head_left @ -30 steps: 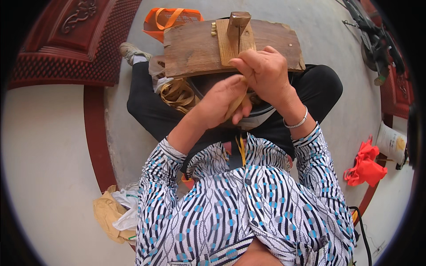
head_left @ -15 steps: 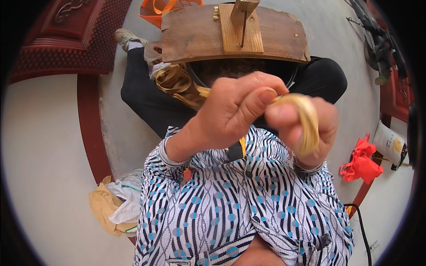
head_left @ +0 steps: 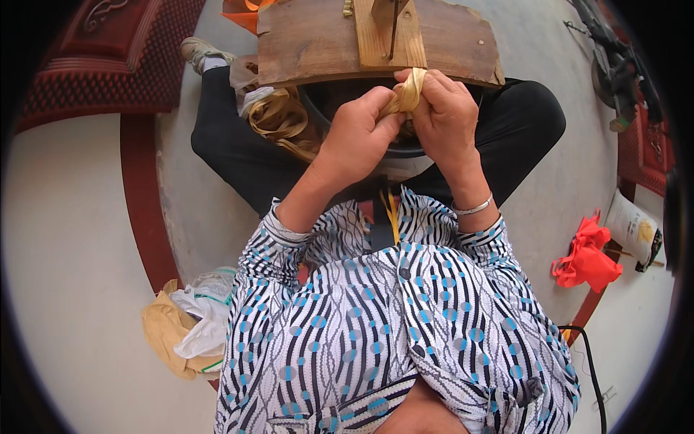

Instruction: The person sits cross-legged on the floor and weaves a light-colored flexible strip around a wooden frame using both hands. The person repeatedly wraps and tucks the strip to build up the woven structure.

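Observation:
My left hand (head_left: 361, 134) is closed around one part of a shiny pale-yellow strip (head_left: 410, 92). My right hand (head_left: 446, 112) pinches the same strip, which loops over its fingers. Both hands are close together just in front of a wooden board (head_left: 311, 43). On the board, a lighter wood block (head_left: 367, 43) carries an upright metal rod (head_left: 395, 32). A loose coil of tan strip (head_left: 278, 116) lies to the left of my left hand. Under the board is a dark round tub (head_left: 322, 101), its contents mostly hidden by my hands.
My legs in black trousers (head_left: 235, 148) spread either side of the tub. Several small yellow pieces (head_left: 348, 7) sit beside the block. Orange bag (head_left: 242, 16) is at far left; tan and white bags (head_left: 191, 325) lie at lower left, a red bag (head_left: 589, 253) at right.
Both hands have moved forward to the board's near edge, still holding the strip. The strip's loop, earlier hanging over the right hand, is now drawn up between the hands.

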Demonstrator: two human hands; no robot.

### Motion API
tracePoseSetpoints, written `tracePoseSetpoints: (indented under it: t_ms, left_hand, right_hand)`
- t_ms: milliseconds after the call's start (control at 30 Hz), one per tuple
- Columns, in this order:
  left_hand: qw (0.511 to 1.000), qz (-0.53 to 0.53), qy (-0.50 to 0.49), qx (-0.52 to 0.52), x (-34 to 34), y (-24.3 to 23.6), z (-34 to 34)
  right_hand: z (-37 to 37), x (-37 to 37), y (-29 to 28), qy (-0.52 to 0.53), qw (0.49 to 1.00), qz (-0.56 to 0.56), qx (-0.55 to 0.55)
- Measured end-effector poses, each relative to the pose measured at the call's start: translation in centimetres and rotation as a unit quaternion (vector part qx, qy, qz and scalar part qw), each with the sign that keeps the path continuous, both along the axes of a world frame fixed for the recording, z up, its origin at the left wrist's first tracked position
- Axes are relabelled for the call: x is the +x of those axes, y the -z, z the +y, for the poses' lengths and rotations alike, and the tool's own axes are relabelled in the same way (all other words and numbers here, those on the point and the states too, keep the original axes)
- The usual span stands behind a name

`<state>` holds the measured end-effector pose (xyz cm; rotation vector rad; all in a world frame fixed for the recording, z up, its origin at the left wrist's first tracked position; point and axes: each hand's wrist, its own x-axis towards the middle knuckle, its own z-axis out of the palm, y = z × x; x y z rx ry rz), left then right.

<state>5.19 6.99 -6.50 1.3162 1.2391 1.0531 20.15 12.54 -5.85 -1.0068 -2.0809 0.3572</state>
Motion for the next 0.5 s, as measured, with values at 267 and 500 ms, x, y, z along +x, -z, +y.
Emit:
tracePoseSetpoints:
  t_ms: [267, 500]
  left_hand:
    - [0.878, 0.349, -0.106, 0.309, 0.2, 1.1, -1.8]
    - [0.958, 0.126, -0.056, 0.252, 0.3, 1.6, -0.9]
  right_hand:
    - [-2.3, 1.2, 1.9, -0.117, 0.839, 0.219, -0.484]
    - [-1.9, 1.8, 1.6, -0.223, 0.602, 0.428, -0.636]
